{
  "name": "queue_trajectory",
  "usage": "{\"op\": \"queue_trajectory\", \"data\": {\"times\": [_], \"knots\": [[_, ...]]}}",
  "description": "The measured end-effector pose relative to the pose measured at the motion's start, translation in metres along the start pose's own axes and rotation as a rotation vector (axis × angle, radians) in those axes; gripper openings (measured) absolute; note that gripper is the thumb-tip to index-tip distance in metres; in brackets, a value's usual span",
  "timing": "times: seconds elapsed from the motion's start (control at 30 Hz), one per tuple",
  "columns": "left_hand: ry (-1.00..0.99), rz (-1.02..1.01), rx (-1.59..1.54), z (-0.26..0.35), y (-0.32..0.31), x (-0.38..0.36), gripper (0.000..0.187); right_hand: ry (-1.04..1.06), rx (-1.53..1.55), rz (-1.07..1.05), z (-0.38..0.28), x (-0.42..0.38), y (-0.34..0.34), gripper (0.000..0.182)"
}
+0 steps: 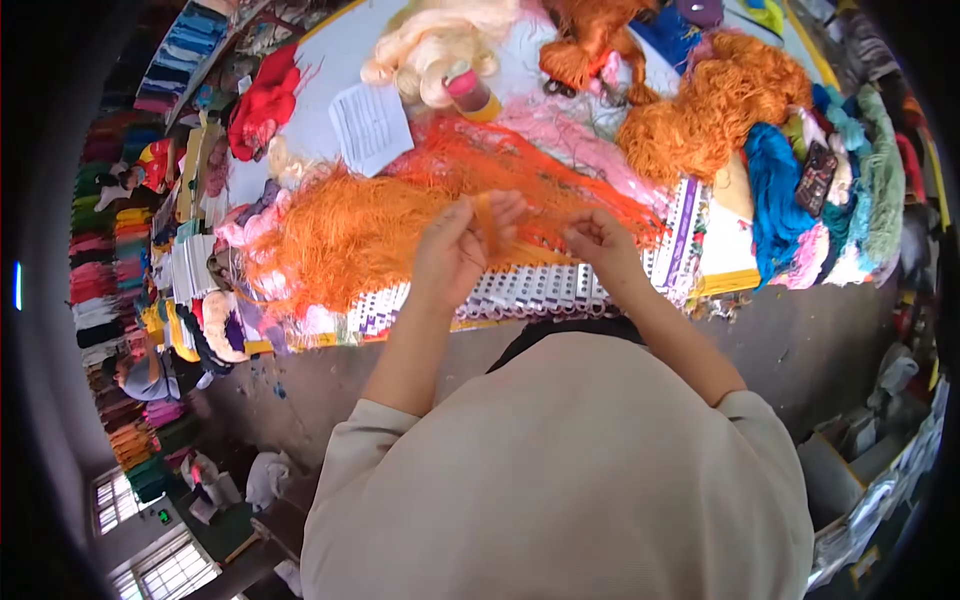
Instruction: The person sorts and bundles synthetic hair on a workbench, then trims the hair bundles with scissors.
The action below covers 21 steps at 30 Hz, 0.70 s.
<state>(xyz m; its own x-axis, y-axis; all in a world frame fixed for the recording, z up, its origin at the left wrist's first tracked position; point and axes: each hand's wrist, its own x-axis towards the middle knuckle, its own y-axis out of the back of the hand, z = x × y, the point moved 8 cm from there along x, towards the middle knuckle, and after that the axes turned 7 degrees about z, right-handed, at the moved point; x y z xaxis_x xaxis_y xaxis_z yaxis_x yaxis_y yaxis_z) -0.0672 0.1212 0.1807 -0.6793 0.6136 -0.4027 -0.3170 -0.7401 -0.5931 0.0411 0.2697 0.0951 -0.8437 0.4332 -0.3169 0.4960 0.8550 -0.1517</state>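
My left hand point(462, 248) is palm up over the table, a flat bundle of orange thread point(487, 222) looped across its fingers and held there. To its right, my right hand point(600, 243) pinches the fine orange strands, which stretch between the two hands. Beneath and left of my hands spreads a large loose heap of orange thread point(340, 235). Brighter red-orange thread point(480, 150) lies just beyond it. White card strips with dark dots point(530, 292) line the table edge below my hands.
Written sheets point(370, 128), a cone of thread point(470, 93) and cream skeins point(430, 40) lie farther back. Rust-orange skeins point(725, 105) and blue skeins point(768, 200) are on the right, red thread point(265, 105) on the left. Shelves of coloured yarn and other people stand at far left.
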Motion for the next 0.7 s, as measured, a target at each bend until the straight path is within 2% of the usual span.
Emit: {"op": "queue_trajectory", "data": {"times": [0.1,0.17,0.27,0.37,0.43,0.7], "knots": [[0.011,-0.067,-0.058,-0.005,-0.034,-0.003,0.044,0.002,0.265,-0.033,-0.065,-0.018,-0.017,0.014],[0.016,-0.117,-0.044,-0.009,-0.048,-0.005,0.042,-0.013,0.251,-0.051,-0.083,-0.024,-0.023,0.014],[0.007,-0.108,0.069,-0.018,-0.057,-0.007,0.035,-0.028,0.268,-0.008,-0.081,-0.028,-0.025,0.013],[-0.027,-0.131,0.215,-0.020,-0.064,-0.010,0.038,0.059,0.289,-0.011,-0.089,-0.034,-0.026,0.010],[-0.021,-0.132,0.198,-0.018,-0.070,-0.011,0.037,0.000,0.309,0.022,-0.089,-0.039,-0.023,0.006],[-0.017,-0.102,0.143,-0.018,-0.070,-0.014,0.030,-0.018,0.358,0.065,-0.079,-0.044,-0.017,0.006]]}}
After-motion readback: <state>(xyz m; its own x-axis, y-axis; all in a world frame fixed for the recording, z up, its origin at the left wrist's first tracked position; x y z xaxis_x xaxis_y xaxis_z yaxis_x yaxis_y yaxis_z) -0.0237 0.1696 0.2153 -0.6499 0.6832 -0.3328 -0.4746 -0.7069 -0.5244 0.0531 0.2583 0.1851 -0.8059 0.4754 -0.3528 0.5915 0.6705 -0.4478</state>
